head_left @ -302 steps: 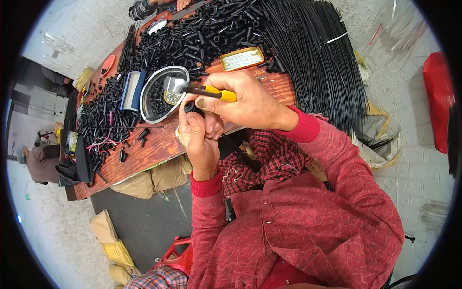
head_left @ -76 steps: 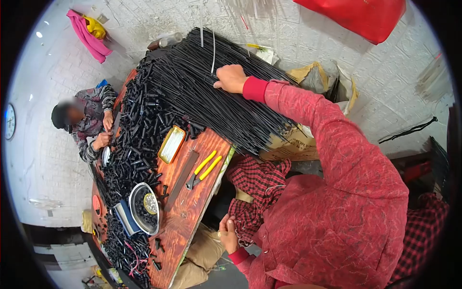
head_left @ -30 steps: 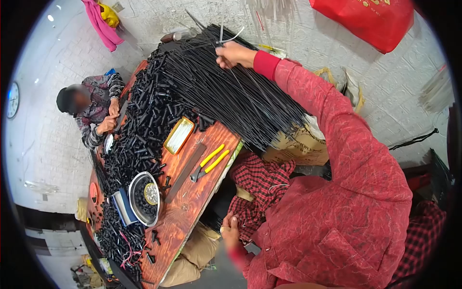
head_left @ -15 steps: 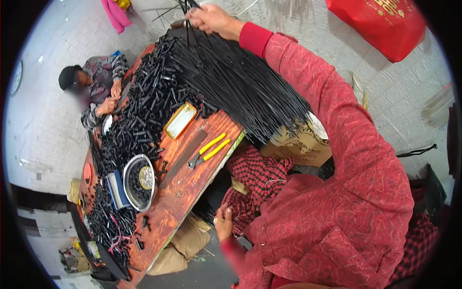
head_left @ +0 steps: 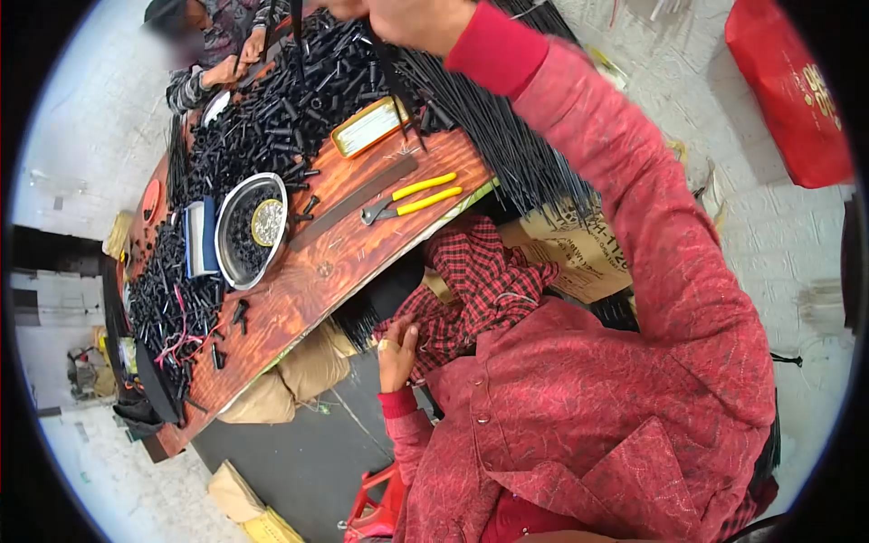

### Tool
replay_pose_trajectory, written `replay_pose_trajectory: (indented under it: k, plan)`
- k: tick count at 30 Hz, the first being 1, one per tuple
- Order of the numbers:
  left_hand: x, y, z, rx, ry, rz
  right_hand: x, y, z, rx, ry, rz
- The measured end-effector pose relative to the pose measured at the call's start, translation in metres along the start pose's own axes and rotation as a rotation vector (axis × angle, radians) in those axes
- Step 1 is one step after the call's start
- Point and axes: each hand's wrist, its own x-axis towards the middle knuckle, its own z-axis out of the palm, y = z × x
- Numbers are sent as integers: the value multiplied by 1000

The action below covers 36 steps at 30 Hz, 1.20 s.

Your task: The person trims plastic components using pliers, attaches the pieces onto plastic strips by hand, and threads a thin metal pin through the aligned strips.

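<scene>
My right hand [head_left: 412, 20] is raised at the top edge, closer to the camera, and partly cut off. Its fingers are closed on several long thin black strips [head_left: 391, 77] that hang down over the table. A large bundle of similar long black strands [head_left: 520, 122] lies below my right sleeve. My left hand [head_left: 396, 357] rests on red-and-black checked cloth [head_left: 471, 281] at my lap, fingers loosely out, with nothing visible in it. Nearby on the wooden table [head_left: 308, 267] are yellow-handled pliers [head_left: 412, 199] and a flat dark metal bar [head_left: 353, 204].
Many short black tubular pieces [head_left: 262, 136] cover the table's far side. A metal bowl [head_left: 237, 267], a blue-and-white box [head_left: 201, 240] and an orange-rimmed tray [head_left: 369, 127] stand there. Another person's hands [head_left: 226, 68] work across the table. A printed carton [head_left: 570, 249] sits beside my lap.
The view has shifted, so the table sits higher and further left. My right hand has lifted nearer the camera with the black strips. My left hand stays on the checked cloth.
</scene>
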Motion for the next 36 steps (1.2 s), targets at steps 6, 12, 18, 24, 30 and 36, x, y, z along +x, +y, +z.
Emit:
replay_pose_trajectory:
  k: [6, 12, 18, 24, 30, 36]
  plan:
    - [-7, 3, 5, -227, 19, -23, -74, 124, 24, -144, 99, 27]
    - [-10, -8, 1, -196, 28, -22, -59, 52, 46, -131, -22, 86]
    - [-16, 43, -2, -351, -46, -43, -84, 2, 60, -75, -186, 187]
    - [-39, 95, 0, -481, -141, 77, -150, -9, 68, 303, -317, 533]
    - [-71, 127, 14, -329, -249, 227, -220, 33, 80, 465, -211, 658]
    - [-83, 139, 36, -435, -47, 299, -267, 39, 100, 402, -183, 663]
